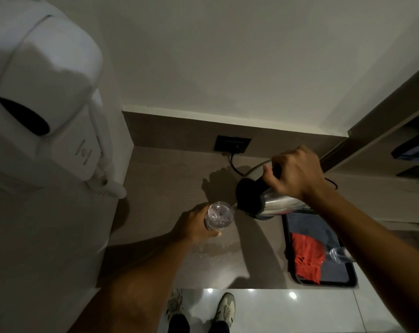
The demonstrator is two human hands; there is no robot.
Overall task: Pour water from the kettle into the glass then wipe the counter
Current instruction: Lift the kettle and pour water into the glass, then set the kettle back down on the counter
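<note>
My right hand (297, 171) grips the black handle of a steel kettle (276, 203), which is tilted left with its spout over a clear glass (219, 216). Water bubbles inside the glass. My left hand (194, 224) is wrapped around the glass from the left, holding it over the brown counter (160, 179). A wet patch (213, 248) glistens on the counter just in front of the glass. A red cloth (307, 257) lies on a dark tray (350, 280) to the right, under my right forearm.
A second clear glass (339, 254) lies on the tray beside the cloth. A black wall socket (232, 144) with a cord sits behind the kettle. A white wall-mounted hair dryer (42, 104) hangs at the left. Below the counter's front edge are tiled floor and my shoes.
</note>
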